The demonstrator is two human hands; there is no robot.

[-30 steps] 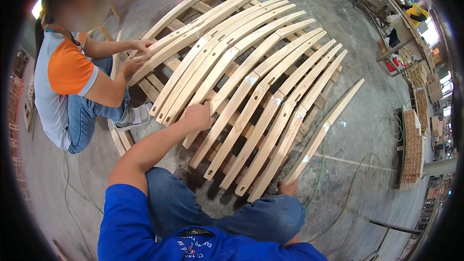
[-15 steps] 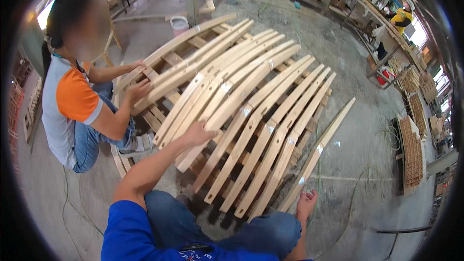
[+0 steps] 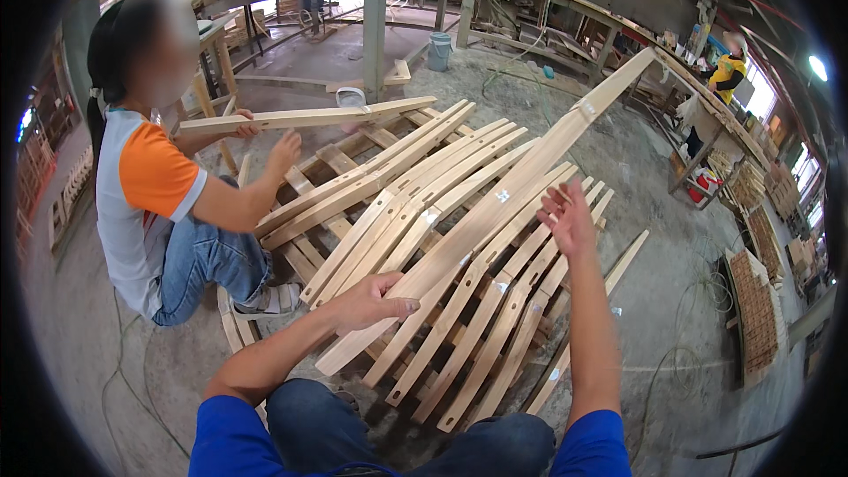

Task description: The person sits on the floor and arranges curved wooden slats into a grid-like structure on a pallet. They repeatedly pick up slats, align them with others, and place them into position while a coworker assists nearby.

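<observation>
My left hand (image 3: 374,302) is closed round the near part of a long, slightly bent wooden slat (image 3: 466,237). The slat is raised above the others and slants up to the far right. My right hand (image 3: 566,215) hovers to the right of it, fingers spread, holding nothing. Beneath lie several similar curved wooden slats (image 3: 468,296) with small slots, side by side on a wooden pallet (image 3: 336,159). One more slat (image 3: 625,262) lies apart on the right, on the floor.
At the left a crouching co-worker (image 3: 146,177) holds another slat (image 3: 309,117) above the pallet. Behind stand a bucket (image 3: 439,51) and a grey post (image 3: 374,40). Green cord (image 3: 707,287) trails on the concrete floor to the right. A workbench (image 3: 609,22) runs along the back.
My left hand has lifted the slat from the row. My right hand has risen from the low right to beside it. The co-worker has raised a slat, with one hand now off it.
</observation>
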